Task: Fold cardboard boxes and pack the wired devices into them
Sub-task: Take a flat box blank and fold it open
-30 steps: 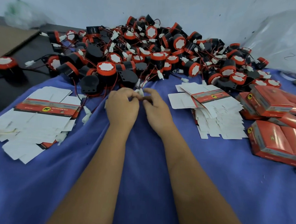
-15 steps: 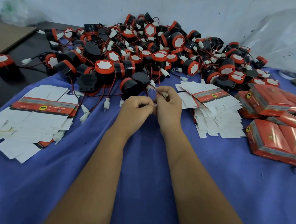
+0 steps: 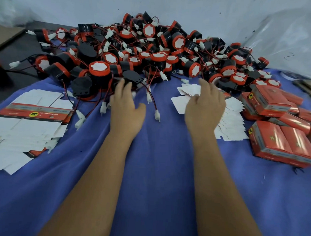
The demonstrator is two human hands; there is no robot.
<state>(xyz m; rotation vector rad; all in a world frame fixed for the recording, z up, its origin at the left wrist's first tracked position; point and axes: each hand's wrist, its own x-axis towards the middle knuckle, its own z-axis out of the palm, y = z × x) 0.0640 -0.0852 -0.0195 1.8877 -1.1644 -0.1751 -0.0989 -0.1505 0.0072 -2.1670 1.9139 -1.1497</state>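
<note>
A big heap of black and red wired devices (image 3: 153,52) with white connectors lies at the back of the blue cloth (image 3: 158,162). My left hand (image 3: 126,108) reaches into its near edge. Its fingers are spread, and the fingertips touch a black device (image 3: 133,76) without closing on it. My right hand (image 3: 204,107) lies, fingers apart, on the right stack of flat unfolded boxes (image 3: 232,117). Its fingertips rest on the top white flaps (image 3: 189,89). Loose wires with a white connector (image 3: 157,115) trail between my hands.
A second stack of flat boxes (image 3: 33,113) lies at the left on the cloth. Folded red boxes (image 3: 277,141) are piled at the right edge. Clear plastic sheeting (image 3: 286,43) hangs at the back right. A dark table surface (image 3: 18,47) shows at the far left.
My hands were together, pinching a wire and connector at the middle. They have let go and moved apart: the left to the device heap, the right onto the right flat-box stack.
</note>
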